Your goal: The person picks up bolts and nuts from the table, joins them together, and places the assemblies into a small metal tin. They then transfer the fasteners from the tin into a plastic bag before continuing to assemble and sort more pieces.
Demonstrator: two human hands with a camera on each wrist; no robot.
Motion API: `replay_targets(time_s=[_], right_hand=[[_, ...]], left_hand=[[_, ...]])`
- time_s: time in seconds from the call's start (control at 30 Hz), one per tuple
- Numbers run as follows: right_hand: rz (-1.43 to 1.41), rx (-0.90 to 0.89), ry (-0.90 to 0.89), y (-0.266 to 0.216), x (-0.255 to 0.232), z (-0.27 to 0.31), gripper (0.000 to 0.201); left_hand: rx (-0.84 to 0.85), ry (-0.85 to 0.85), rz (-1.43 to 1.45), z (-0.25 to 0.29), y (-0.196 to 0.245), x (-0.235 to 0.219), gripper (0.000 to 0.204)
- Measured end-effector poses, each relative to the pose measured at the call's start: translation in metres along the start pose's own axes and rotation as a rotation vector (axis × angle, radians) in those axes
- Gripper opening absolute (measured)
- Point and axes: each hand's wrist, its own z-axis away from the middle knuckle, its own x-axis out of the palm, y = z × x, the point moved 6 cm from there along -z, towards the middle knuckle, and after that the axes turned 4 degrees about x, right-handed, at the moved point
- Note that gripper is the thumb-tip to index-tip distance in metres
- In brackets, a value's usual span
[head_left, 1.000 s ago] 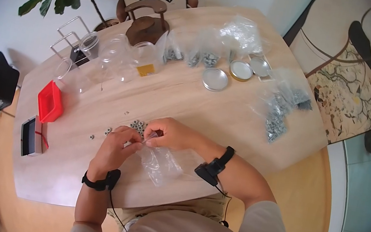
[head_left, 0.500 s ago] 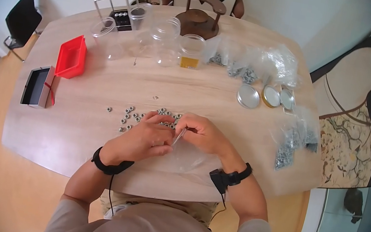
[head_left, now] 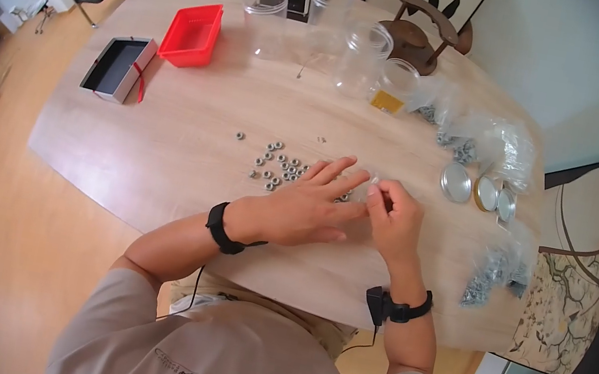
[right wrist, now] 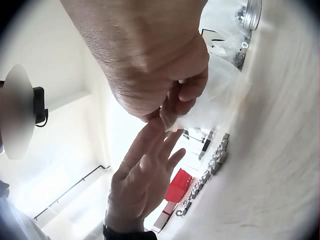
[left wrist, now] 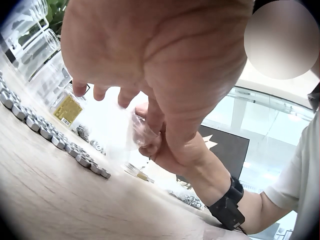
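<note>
My right hand (head_left: 398, 224) pinches the edge of a clear plastic bag (right wrist: 217, 95) between thumb and curled fingers. The bag hangs beside the fingers in the right wrist view. My left hand (head_left: 300, 207) is held palm down with its fingers spread and straight, and its fingertips come close to the right hand's grip. Under and beyond the left fingers, a loose group of small metal nuts (head_left: 293, 170) lies on the table, and the hand hides some of them. In the left wrist view the nuts (left wrist: 60, 142) stretch out in a row below the palm.
Clear jars (head_left: 265, 21) stand along the far side, one with a yellow label. Bags of metal hardware (head_left: 488, 276) and round lids (head_left: 456, 182) lie to the right. A red bin (head_left: 191, 36) and a grey open box (head_left: 118, 69) sit at the left.
My left hand has come off the bag's edge and straightened its fingers. The right hand still pinches the bag, which has moved from the near side toward the far side. The head view has turned.
</note>
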Motion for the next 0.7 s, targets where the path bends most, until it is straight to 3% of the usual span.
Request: replay_targets(time_s=[0.07, 0.1, 0.2, 0.27, 0.37, 0.47, 0.7], right_hand=[[0.033, 0.036, -0.014, 0.010, -0.001, -0.001, 0.012], [0.075, -0.019, 0.073, 0.012, -0.008, -0.003, 0.012], [0.197, -0.138, 0.281, 0.015, -0.024, -0.008, 0.014], [0.264, -0.187, 0.342, 0.008, -0.036, -0.013, 0.017], [0.218, -0.156, 0.232, 0.023, -0.018, -0.014, 0.017], [0.066, 0.103, 0.057, 0.036, -0.003, -0.010, 0.018], [0.067, -0.138, -0.010, 0.019, 0.007, -0.002, 0.023]], left_hand=[[-0.031, -0.027, 0.039, 0.001, -0.002, 0.007, 0.061], [-0.040, -0.045, 0.059, 0.001, -0.004, 0.010, 0.063], [-0.069, 0.112, 0.164, 0.002, -0.020, -0.014, 0.053], [-0.225, 0.037, 0.076, 0.009, -0.048, -0.026, 0.046], [-0.300, 0.013, 0.029, 0.013, -0.064, -0.039, 0.034], [-0.385, 0.059, 0.116, -0.002, -0.055, -0.042, 0.027], [-0.362, 0.169, -0.012, -0.043, -0.047, 0.000, 0.022]])
